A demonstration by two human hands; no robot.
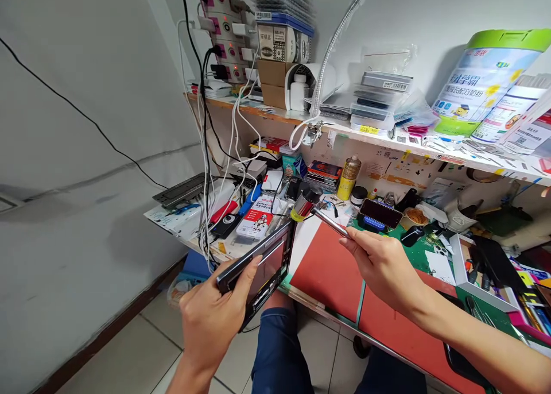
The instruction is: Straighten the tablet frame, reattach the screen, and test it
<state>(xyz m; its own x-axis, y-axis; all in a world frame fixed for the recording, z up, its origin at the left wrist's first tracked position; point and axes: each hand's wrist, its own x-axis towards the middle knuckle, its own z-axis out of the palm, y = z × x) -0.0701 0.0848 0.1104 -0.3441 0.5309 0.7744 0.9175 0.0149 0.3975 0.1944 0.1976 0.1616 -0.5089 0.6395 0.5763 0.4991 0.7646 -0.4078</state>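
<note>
Left of the lower centre, the left hand (pixel 215 316) grips a flat, black-framed rectangular device (pixel 270 266) tilted on edge, thumb across its face. Right of centre, the right hand (pixel 385 267), forearm slanting from the lower right, pinches a slim silver-grey bar (pixel 330 223).

The dark, flat rectangular device (pixel 274 266) has a smooth, glossy face, and the slim silver-grey piece (pixel 329 221) looks smooth and metallic. The flat red mat (pixel 331 262) looks matt. The silver ribbed gooseneck (pixel 344 22) resembles shiny metal, the brown box (pixel 271 89) matt cardboard, the white cylindrical bottle (pixel 298 94) smooth plastic.
</note>
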